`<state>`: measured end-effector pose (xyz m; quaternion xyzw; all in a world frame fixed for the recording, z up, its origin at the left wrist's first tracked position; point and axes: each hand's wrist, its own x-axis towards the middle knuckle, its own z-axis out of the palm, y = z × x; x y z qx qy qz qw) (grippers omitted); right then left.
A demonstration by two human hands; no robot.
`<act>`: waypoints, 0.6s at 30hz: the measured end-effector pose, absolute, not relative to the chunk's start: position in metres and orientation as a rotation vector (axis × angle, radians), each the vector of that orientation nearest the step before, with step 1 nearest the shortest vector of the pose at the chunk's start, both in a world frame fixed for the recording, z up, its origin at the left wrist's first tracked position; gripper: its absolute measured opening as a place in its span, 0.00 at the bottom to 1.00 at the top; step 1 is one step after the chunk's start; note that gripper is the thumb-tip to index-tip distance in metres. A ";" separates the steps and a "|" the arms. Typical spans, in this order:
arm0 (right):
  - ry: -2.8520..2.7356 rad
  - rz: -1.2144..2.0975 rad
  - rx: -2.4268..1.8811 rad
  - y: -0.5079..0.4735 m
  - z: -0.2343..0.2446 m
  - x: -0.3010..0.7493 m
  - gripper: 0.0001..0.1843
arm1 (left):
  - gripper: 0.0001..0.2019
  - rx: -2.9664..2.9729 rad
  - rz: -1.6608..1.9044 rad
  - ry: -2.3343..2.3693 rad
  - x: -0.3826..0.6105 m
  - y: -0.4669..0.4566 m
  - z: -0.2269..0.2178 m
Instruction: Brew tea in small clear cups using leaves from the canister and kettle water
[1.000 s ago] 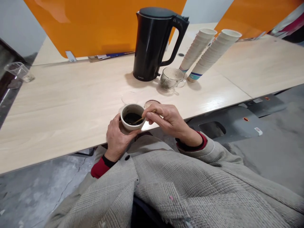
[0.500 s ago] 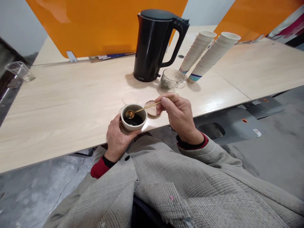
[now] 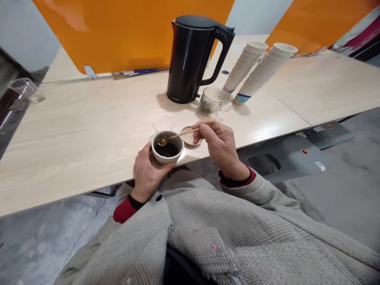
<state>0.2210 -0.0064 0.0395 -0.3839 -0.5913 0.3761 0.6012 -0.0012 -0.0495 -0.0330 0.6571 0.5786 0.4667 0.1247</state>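
My left hand [image 3: 146,172] grips a small white bowl [image 3: 166,157] of dark loose tea at the table's near edge. My right hand [image 3: 220,143] pinches the handle of a thin gold spoon [image 3: 175,136]. The spoon's bowl rests over the far rim of the white bowl, above the tea. Just right of the bowl, partly behind my right fingers, lies a small round glass dish [image 3: 188,136]. A clear round lid [image 3: 162,122] lies flat just beyond the bowl.
A black electric kettle [image 3: 191,59] stands at the back on the light wooden table [image 3: 74,130]. A glass cup with a strainer [image 3: 213,99] and two leaning stacks of paper cups [image 3: 257,71] are to its right. Orange dividers rise behind. A clear plastic cup [image 3: 22,88] sits far left.
My right hand lifted the spoon out of the tea and drew back to the right; the spoon's bowl now lies over the bowl's far rim. The left hand kept still.
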 end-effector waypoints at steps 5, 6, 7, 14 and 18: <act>-1.251 0.913 -0.867 0.002 0.038 0.225 0.18 | 0.46 1.918 1.358 1.682 -0.001 -0.050 -0.033; -1.229 0.890 -0.854 0.003 0.040 0.226 0.17 | 0.46 1.922 1.356 1.683 -0.002 -0.050 -0.033; -1.213 0.848 -0.836 0.004 0.042 0.226 0.17 | 0.46 1.927 1.355 1.685 -0.002 -0.050 -0.033; -1.510 0.377 -0.790 0.009 0.048 0.219 0.15 | 0.45 1.923 1.357 1.712 -0.001 -0.050 -0.034; -1.743 0.347 -0.781 0.013 0.041 0.216 0.13 | 0.45 1.919 1.354 1.710 -0.001 -0.050 -0.033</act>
